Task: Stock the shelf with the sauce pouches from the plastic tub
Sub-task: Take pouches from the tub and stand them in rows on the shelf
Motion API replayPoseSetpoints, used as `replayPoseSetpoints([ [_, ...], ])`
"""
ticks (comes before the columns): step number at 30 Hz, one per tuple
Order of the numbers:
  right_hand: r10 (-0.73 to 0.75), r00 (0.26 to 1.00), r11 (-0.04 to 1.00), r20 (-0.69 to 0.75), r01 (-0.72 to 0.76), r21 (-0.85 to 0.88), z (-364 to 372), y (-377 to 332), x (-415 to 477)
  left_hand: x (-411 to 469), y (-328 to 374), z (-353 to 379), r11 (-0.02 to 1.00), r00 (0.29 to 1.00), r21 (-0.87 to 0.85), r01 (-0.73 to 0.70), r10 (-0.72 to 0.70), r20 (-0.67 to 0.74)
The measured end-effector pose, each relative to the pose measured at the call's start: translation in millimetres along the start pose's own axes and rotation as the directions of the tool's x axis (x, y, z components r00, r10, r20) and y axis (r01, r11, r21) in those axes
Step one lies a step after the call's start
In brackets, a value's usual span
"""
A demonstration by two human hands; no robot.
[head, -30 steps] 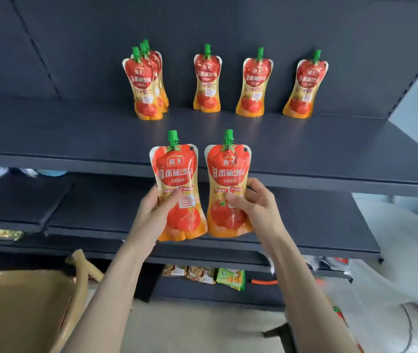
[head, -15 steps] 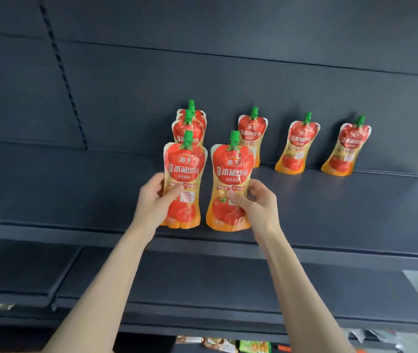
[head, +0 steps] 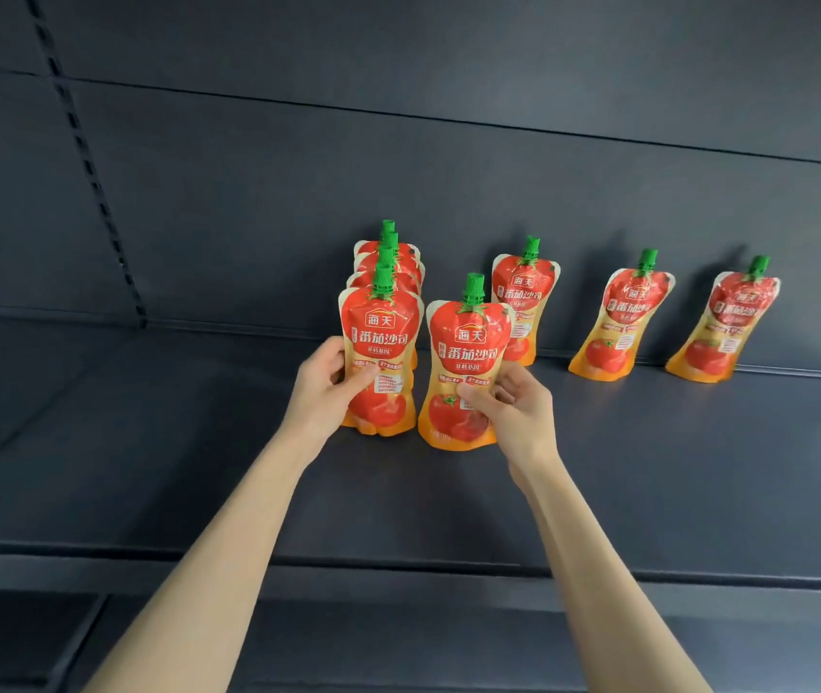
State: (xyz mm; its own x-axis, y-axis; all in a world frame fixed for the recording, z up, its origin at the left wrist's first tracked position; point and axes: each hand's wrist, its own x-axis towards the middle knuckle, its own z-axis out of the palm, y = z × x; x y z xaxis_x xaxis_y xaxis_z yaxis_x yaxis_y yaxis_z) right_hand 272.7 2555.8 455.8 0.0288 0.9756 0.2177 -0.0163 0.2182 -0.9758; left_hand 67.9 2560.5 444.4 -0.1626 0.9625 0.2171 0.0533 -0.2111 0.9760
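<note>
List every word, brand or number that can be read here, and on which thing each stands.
"海天": brand badge on the red-and-orange spouted pouch in the left hand, and on the same kind of pouch in the right hand.
"番茄沙司": large white words on both.
Smaller print, and the leaning pouches behind: too blurred.

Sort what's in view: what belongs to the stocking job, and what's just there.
Job:
left hand with pouch
right hand with pouch
pouches already standing
shelf

Just there:
back panel
lower shelf
</note>
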Motion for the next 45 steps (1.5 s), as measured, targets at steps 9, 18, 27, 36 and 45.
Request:
replayPoseSetpoints([
  [9,-0.016,0.997,0.999,-0.072,0.019,0.038,5.7,7.8,-3.1,16.2,-5.9,0.3,0.994,0.996,0.069,-0.082,0.079,0.044],
  [18,-0.04,0.999,0.998,0.034,0.038,0.042,39.6,14.7,-14.3,7.2,-14.1,-18.5,0.993,0.994,0.06,-0.106,0.104,0.043],
  [27,-0.038,0.999,0.999,0.021,0.038,0.014,61.1,18.6,-14.8,17.9,-19.2,-30.7,0.978,0.99,0.162,-0.132,0.123,0.067],
  [36,-0.027,0.999,1.0,0.043,0.027,-0.006,66.3,19.2,-16.0,5.1,-13.8,-37.0,0.972,0.988,0.18,-0.151,0.156,-0.015],
  [45,-0.064,0.996,0.992,0.067,0.071,-0.108,79.2,21.3,-16.8,-11.5,8.5,-22.8,0.966,0.97,0.086,-0.242,0.243,0.009],
])
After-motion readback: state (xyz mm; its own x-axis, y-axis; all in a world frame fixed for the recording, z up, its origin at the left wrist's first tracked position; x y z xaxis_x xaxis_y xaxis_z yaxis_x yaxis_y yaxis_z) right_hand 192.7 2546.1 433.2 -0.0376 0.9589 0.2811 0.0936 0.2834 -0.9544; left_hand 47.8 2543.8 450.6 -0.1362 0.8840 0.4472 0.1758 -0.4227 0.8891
